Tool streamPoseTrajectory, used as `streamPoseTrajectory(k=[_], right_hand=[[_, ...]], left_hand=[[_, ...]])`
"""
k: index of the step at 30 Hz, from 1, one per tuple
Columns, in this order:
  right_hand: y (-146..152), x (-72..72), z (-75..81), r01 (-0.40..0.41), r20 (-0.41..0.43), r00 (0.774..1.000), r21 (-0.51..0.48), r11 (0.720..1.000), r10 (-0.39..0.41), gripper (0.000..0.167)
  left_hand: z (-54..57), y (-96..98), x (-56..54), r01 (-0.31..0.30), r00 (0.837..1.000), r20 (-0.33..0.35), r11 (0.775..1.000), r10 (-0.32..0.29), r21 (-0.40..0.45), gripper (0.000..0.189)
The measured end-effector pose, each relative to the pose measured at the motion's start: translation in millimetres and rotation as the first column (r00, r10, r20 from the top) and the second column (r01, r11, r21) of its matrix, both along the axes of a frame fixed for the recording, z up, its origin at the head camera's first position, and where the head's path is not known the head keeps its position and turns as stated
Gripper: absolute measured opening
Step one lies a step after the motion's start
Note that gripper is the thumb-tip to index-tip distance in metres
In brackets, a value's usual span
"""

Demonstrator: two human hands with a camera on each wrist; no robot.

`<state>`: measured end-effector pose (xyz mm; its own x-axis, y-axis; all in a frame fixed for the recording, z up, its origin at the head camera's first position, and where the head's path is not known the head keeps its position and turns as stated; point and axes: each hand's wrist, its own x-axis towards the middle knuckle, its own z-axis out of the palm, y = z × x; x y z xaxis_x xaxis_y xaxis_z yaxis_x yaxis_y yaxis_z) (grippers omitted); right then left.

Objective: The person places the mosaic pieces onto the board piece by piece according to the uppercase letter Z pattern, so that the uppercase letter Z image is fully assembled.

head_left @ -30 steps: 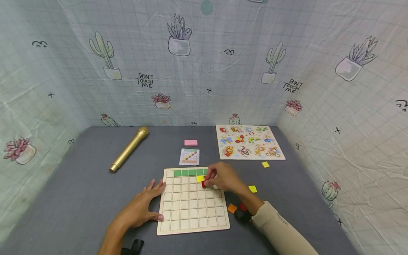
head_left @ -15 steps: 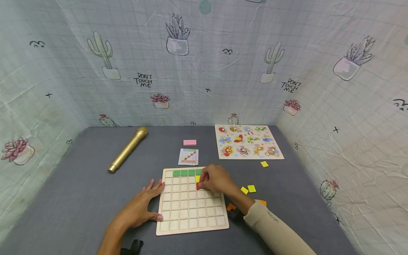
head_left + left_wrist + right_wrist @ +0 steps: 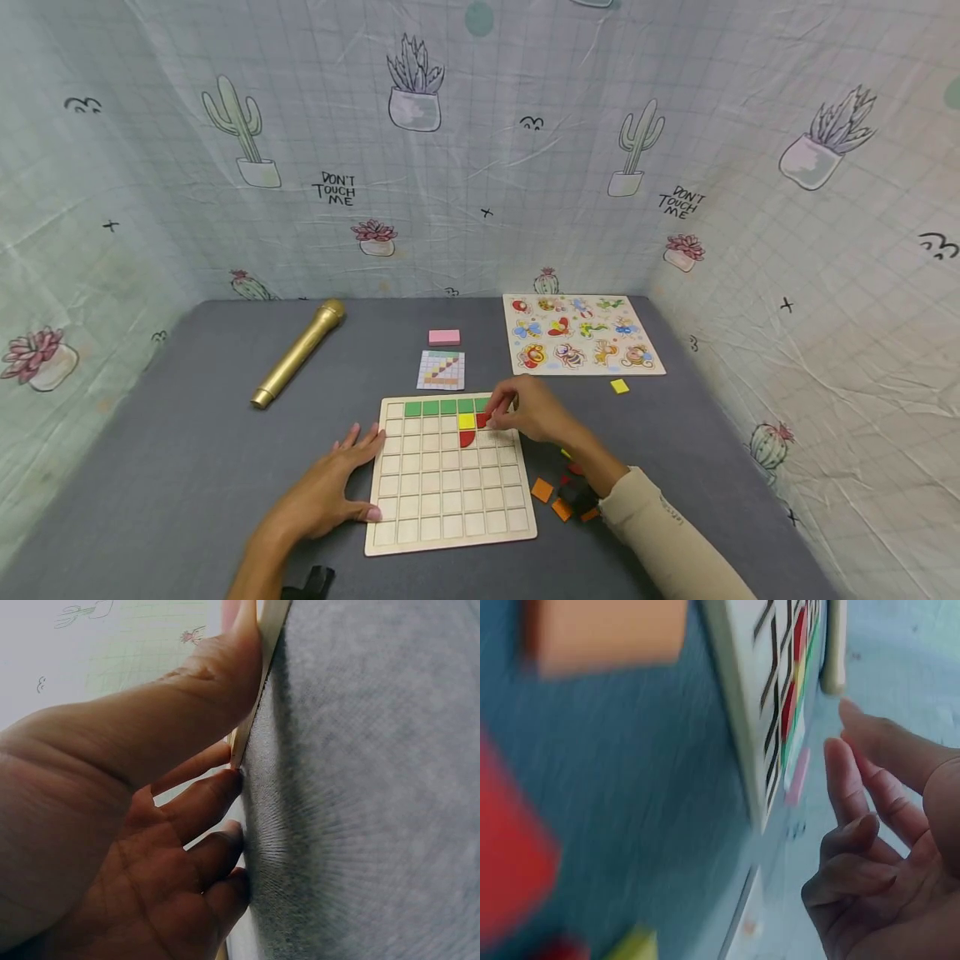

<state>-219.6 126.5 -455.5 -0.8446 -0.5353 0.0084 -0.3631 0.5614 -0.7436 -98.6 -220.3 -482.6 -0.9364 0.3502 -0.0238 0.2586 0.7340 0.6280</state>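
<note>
A pale wooden grid board point(image 3: 431, 483) lies on the dark table in the head view. Green square tiles point(image 3: 431, 408) run along its top row, with a yellow tile point(image 3: 467, 422) below them. Under the yellow one sits a red curved-edged tile point(image 3: 467, 438); another red tile point(image 3: 482, 421) lies to the yellow tile's right, partly behind fingers. My left hand point(image 3: 326, 487) rests at the board's left edge, thumb on the rim and fingers spread. My right hand point(image 3: 531, 410) hovers over the upper right cells. Its thumb and index tips point(image 3: 853, 712) are close together, with no tile visible between them.
Loose orange tiles point(image 3: 542, 490), with red and yellow ones, lie right of the board near the right wrist. A small pattern card point(image 3: 442, 370) and pink block point(image 3: 444, 337) lie behind it. A gold microphone-shaped object point(image 3: 298, 354) lies left; an insect puzzle board point(image 3: 585, 335) sits back right.
My right hand has set the red tile in the cell below the yellow one, let go, and moved up and right. My left hand has stayed at the board's edge.
</note>
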Motion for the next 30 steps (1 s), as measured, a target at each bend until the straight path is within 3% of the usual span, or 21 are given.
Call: streamPoseTrajectory(k=[7, 18, 24, 30], right_hand=[[44.1, -17.3, -3.4, 0.113, -0.065, 0.991, -0.008, 0.994, -0.113, 0.018], [128.4, -41.7, -15.2, 0.315, -0.128, 0.938, -0.074, 0.946, -0.322, 0.028], [164.4, -45.6, -19.4, 0.378, -0.133, 0.915, -0.052, 0.924, -0.382, 0.029], [183.5, -47.6, -24.9, 0.477, -0.142, 0.873, 0.045, 0.878, -0.467, 0.032]], left_hand=[[0.5, -0.6, -0.4, 0.000, 1.000, 0.002, 1.000, 0.000, -0.004, 0.113], [0.2, -0.7, -0.8, 0.002, 1.000, 0.009, 1.000, -0.002, 0.011, 0.112], [0.5, -1.6, -0.4, 0.001, 1.000, 0.002, 1.000, -0.001, 0.015, 0.111], [0.4, -1.8, 0.6, 0.001, 1.000, -0.008, 1.000, -0.001, 0.010, 0.110]])
